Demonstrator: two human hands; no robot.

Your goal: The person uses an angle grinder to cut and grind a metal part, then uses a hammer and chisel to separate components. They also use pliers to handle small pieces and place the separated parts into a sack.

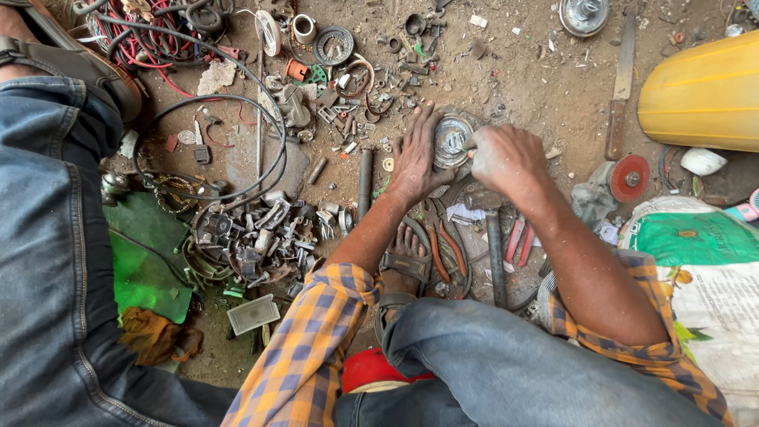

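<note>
A round metal part (451,139) with concentric rings lies on the dirt ground in front of me. My left hand (417,154) rests flat beside it, fingers spread, pressing its left edge. My right hand (506,158) is closed in a fist at the part's right edge, gripping a small tool whose tip touches the part; the tool is mostly hidden by the fingers. Below my hands lie red-handled pliers (444,251) and a hammer (494,253), next to my sandalled foot (403,261).
Scrap metal bits (253,237), black cable (237,119) and red wires (150,47) crowd the left. Another person's jeans-clad leg (47,237) fills the left edge. A yellow curved panel (704,95), a red disc (630,177), a file (622,87) and a printed sack (704,261) lie right.
</note>
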